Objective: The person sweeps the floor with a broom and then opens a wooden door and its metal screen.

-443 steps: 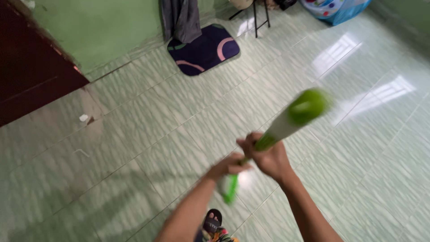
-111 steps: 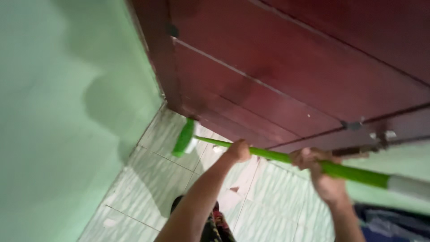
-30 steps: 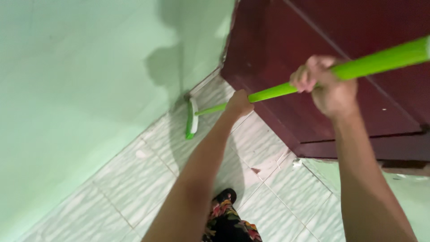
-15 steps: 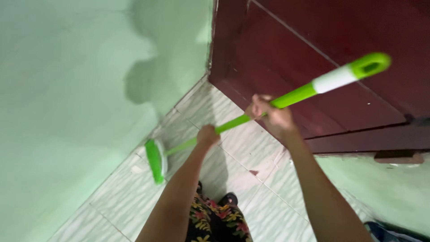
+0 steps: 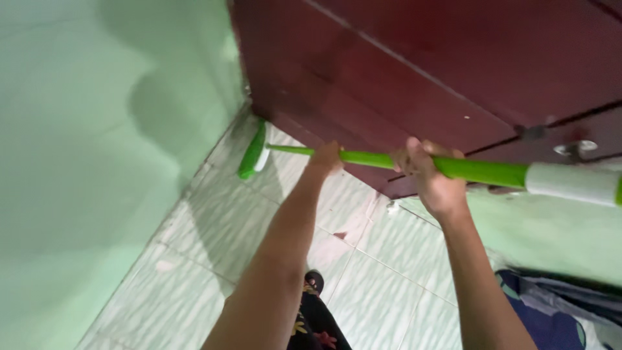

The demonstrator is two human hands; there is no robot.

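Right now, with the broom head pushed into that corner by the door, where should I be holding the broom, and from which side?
Grip the green broom handle along its straight shaft, from above, as the left hand and right hand do: left nearer the broom head, right just below the white sleeve. The handle lies nearly level, so spaced hands give leverage.

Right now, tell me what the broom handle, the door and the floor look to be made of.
Broom handle: likely plastic or coated metal, smooth bright green with a white sleeve; both hands grip it.
Door: apparently wood, dark red-brown, glossy, with panel grooves.
Floor: glazed ceramic tile, pale green, with grout lines and a slight sheen.
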